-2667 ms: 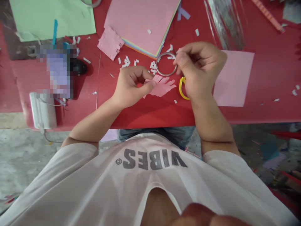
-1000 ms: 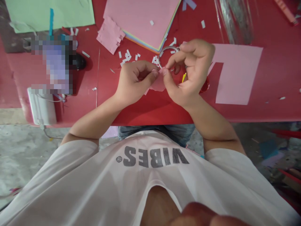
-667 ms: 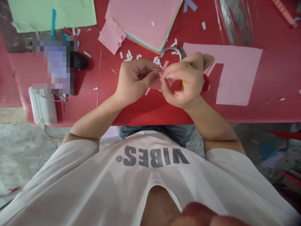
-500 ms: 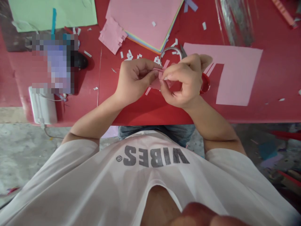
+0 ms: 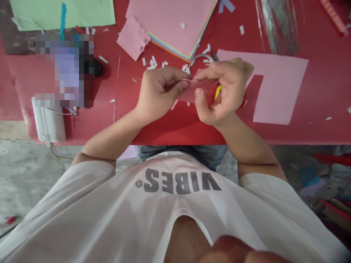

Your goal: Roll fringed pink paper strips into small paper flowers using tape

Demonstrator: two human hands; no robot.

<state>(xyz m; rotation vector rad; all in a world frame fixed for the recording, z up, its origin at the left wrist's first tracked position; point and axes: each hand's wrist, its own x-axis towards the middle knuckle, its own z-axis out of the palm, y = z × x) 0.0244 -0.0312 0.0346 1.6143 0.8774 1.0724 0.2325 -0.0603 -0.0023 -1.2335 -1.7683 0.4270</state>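
My left hand [image 5: 159, 93] pinches a small pink paper piece [image 5: 192, 91] by its upper edge, between thumb and index finger. At the right of that edge, the index fingertip of my right hand [image 5: 226, 89] touches the paper. The right thumb stands apart from the index finger, and the hand grips nothing I can see. Under the right hand lies a tool with a yellow part [image 5: 218, 92] and a red part, mostly hidden. Just beyond the hands rests a roll of tape [image 5: 191, 65], with narrow pink strips [image 5: 174, 105] showing below the paper.
A cut pink sheet [image 5: 279, 91] lies at right, a stack of coloured paper [image 5: 170, 25] at the back. Near it are a notched pink piece [image 5: 133, 38] and several white scraps [image 5: 152, 63]. A white power bank [image 5: 49, 122] with a cable sits at left on the red table.
My right thumb has moved away from the index finger and the paper, and the right hand has opened a little to the right. My left hand keeps its pinch.
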